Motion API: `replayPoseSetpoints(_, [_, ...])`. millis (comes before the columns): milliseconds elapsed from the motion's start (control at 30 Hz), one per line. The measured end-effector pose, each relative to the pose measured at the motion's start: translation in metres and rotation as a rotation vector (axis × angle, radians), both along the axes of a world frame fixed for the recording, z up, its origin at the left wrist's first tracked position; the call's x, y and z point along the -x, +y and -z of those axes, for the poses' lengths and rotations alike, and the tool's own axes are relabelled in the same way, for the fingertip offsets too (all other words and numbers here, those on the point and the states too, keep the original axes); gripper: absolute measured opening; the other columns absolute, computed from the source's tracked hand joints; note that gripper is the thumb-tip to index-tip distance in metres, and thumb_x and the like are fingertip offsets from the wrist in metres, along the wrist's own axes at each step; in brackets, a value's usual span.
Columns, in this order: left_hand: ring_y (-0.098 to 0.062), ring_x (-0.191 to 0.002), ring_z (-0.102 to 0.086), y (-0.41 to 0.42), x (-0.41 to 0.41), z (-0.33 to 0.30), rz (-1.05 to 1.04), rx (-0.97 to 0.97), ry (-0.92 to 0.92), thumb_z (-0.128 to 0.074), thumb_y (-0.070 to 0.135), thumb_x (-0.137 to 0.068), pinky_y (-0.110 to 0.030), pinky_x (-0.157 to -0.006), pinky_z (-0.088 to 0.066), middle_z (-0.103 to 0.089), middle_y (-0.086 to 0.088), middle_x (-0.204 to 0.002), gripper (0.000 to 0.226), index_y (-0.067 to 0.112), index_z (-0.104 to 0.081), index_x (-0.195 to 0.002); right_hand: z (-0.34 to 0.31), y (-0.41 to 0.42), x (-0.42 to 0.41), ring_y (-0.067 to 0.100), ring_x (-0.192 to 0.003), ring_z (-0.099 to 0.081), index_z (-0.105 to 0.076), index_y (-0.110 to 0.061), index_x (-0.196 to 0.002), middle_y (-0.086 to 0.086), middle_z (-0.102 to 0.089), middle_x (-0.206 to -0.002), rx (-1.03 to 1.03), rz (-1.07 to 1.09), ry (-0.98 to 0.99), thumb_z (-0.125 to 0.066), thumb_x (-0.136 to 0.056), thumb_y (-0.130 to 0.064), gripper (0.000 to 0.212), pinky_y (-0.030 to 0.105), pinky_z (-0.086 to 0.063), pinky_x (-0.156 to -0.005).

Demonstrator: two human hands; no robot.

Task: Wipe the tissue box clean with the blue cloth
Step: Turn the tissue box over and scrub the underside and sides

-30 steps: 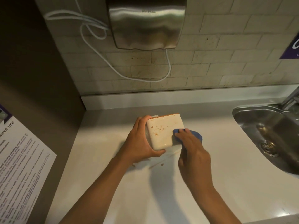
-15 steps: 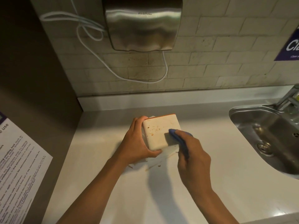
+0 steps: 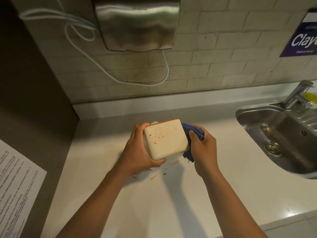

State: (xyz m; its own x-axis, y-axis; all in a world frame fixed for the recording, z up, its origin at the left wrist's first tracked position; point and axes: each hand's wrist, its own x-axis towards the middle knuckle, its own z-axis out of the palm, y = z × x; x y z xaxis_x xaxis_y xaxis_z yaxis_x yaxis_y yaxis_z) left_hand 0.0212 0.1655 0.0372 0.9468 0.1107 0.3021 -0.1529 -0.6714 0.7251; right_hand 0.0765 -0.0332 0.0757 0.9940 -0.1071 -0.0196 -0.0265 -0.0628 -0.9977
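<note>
The tissue box is cream-coloured with an orange far edge and small brown stains on its upturned face. It is tilted up off the white counter. My left hand grips its left side, thumb under the near edge. My right hand holds the bunched blue cloth against the box's right side. Part of the cloth hangs below my fingers.
A steel sink with a tap lies to the right. A metal hand dryer and its white cable hang on the tiled wall behind. Brown smears mark the counter below the box. A printed notice is at left.
My right hand has moved the cloth from the box's upturned face round to its right side. The box has been turned a little clockwise and lifted slightly.
</note>
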Motion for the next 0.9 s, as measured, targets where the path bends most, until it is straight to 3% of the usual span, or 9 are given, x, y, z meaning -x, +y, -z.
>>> replayPoseSetpoints(67, [0.001, -0.116, -0.047, 0.001, -0.002, -0.001, 0.001, 0.005, 0.002, -0.099, 0.047, -0.046, 0.001, -0.092, -0.032, -0.042, 0.011, -0.133, 0.115, 0.029, -0.035, -0.14, -0.003, 0.004, -0.003, 0.009, -0.082, -0.065, -0.067, -0.035, -0.102, -0.011, -0.069, -0.093, 0.125, -0.036, -0.109, -0.054, -0.095, -0.017, 0.023, 0.03, -0.055, -0.056])
replayPoseSetpoints(133, [0.001, -0.117, -0.047, 0.002, -0.003, -0.002, 0.007, 0.002, -0.003, -0.098, 0.048, -0.046, -0.003, -0.093, -0.034, -0.042, 0.012, -0.133, 0.115, 0.033, -0.033, -0.139, -0.001, 0.009, 0.006, -0.001, -0.093, -0.062, -0.066, -0.027, -0.116, -0.017, -0.067, -0.104, 0.287, -0.075, -0.362, -0.055, -0.093, -0.012, 0.029, 0.025, -0.054, -0.074])
replayPoseSetpoints(267, [0.007, -0.123, -0.044, 0.002, -0.001, 0.002, 0.048, -0.001, 0.0, -0.101, 0.046, -0.05, -0.004, -0.095, -0.038, -0.037, 0.023, -0.131, 0.114, 0.043, -0.026, -0.136, 0.025, 0.002, 0.034, 0.017, -0.124, -0.053, -0.06, -0.011, -0.126, -0.006, -0.055, -0.132, 0.521, -0.161, -0.708, -0.052, -0.084, -0.002, 0.044, 0.024, -0.046, -0.096])
replayPoseSetpoints(333, [0.011, -0.124, -0.042, 0.0, 0.001, 0.002, 0.046, 0.015, -0.008, -0.102, 0.041, -0.051, -0.001, -0.094, -0.037, -0.036, 0.032, -0.127, 0.114, 0.045, -0.026, -0.135, 0.024, -0.008, 0.032, 0.01, -0.114, -0.058, -0.061, -0.017, -0.125, -0.005, -0.06, -0.128, 0.507, -0.126, -0.662, -0.049, -0.087, -0.01, 0.04, 0.018, -0.047, -0.091])
replayPoseSetpoints(433, [0.014, -0.124, -0.041, -0.001, 0.002, 0.002, 0.046, 0.022, -0.032, -0.103, 0.037, -0.05, 0.001, -0.094, -0.033, -0.031, 0.042, -0.129, 0.113, 0.043, -0.028, -0.134, 0.01, -0.006, 0.013, 0.013, -0.093, -0.065, -0.062, -0.025, -0.121, -0.008, -0.067, -0.114, 0.445, -0.071, -0.504, -0.057, -0.093, -0.012, 0.032, 0.028, -0.054, -0.081])
replayPoseSetpoints(633, [0.015, -0.122, -0.042, 0.001, -0.003, 0.001, 0.059, 0.034, -0.053, -0.102, 0.036, -0.05, -0.001, -0.096, -0.034, -0.032, 0.042, -0.132, 0.111, 0.044, -0.03, -0.134, 0.01, 0.024, 0.025, 0.023, -0.124, -0.052, -0.06, -0.011, -0.127, 0.005, -0.059, -0.131, 0.716, -0.252, -0.681, -0.066, -0.087, -0.013, 0.041, 0.037, -0.048, -0.099])
replayPoseSetpoints(700, [0.017, -0.122, -0.041, 0.001, -0.003, 0.002, 0.072, 0.039, -0.05, -0.103, 0.035, -0.051, 0.0, -0.095, -0.034, -0.03, 0.048, -0.13, 0.109, 0.048, -0.03, -0.131, 0.011, 0.015, 0.031, 0.022, -0.122, -0.052, -0.06, -0.011, -0.127, 0.007, -0.056, -0.131, 0.723, -0.272, -0.715, -0.066, -0.086, -0.015, 0.042, 0.029, -0.047, -0.098])
replayPoseSetpoints(800, [0.014, -0.124, -0.042, 0.003, -0.003, 0.004, 0.063, 0.055, -0.05, -0.103, 0.035, -0.052, -0.001, -0.095, -0.035, -0.031, 0.042, -0.131, 0.11, 0.047, -0.029, -0.133, 0.0, 0.005, 0.017, 0.014, -0.106, -0.056, -0.061, -0.016, -0.123, 0.002, -0.061, -0.122, 0.671, -0.197, -0.618, -0.062, -0.083, -0.005, 0.042, 0.004, -0.034, -0.09])
replayPoseSetpoints(900, [0.008, -0.123, -0.044, 0.004, -0.006, 0.003, 0.05, 0.057, -0.046, -0.101, 0.04, -0.052, -0.005, -0.094, -0.039, -0.036, 0.031, -0.13, 0.112, 0.043, -0.027, -0.137, -0.012, 0.018, 0.008, 0.018, -0.104, -0.058, -0.061, -0.019, -0.121, -0.002, -0.064, -0.116, 0.703, -0.167, -0.597, -0.059, -0.087, -0.006, 0.037, 0.011, -0.04, -0.087])
